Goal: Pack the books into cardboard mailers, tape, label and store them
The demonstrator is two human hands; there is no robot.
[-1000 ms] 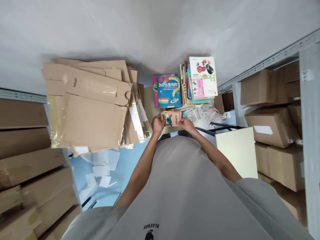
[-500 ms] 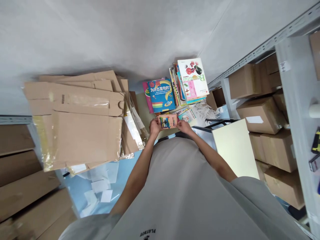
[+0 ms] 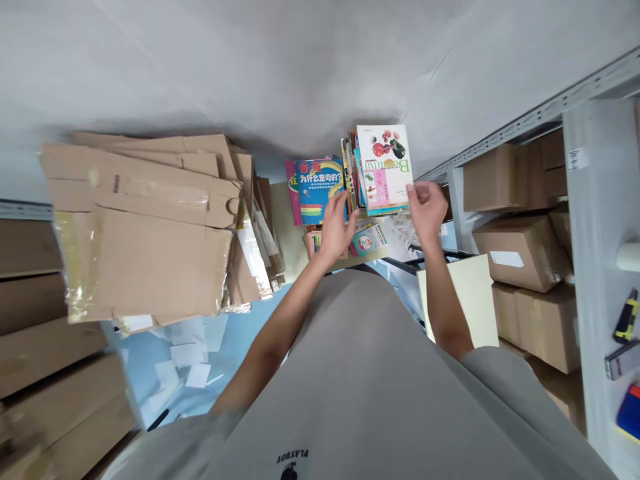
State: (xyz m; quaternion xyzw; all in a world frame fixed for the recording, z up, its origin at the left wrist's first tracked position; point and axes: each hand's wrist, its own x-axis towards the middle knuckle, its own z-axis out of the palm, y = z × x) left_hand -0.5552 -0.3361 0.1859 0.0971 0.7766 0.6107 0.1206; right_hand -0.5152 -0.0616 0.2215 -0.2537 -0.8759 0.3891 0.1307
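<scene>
While both hands hover open over book stacks, flattened cartons left, shelving right

Cardboard left of books; boxes right.

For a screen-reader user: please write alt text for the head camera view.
Seen from above, a person's left hand reaches over a small pink book while the right hand hovers open beside a tall book stack. Flattened cardboard lies left; boxed shelves stand right.
</scene>
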